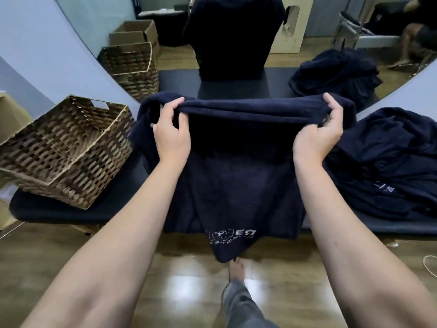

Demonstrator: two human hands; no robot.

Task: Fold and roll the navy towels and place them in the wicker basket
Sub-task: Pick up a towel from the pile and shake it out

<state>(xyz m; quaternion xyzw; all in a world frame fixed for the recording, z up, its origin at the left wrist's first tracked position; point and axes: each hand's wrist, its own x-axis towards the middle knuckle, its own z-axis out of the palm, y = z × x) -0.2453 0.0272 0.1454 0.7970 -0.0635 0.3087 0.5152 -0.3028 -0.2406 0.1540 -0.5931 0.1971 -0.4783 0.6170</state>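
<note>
Navy towel (pixel 236 185) hangs over the dark table (pixel 59 209), and its lower end with white letters falls over the near edge. Left hand (pixel 172 136) and right hand (pixel 316 136) each grip the bunched top edge, with fingers curled over the cloth and thumbs under it. Wicker basket (pixel 63 150) stands on the table at the left, tilted. At the right lies a pile of towels (pixel 390 174). Behind the table, a mirror (pixel 236 31) reflects the scene.
</note>
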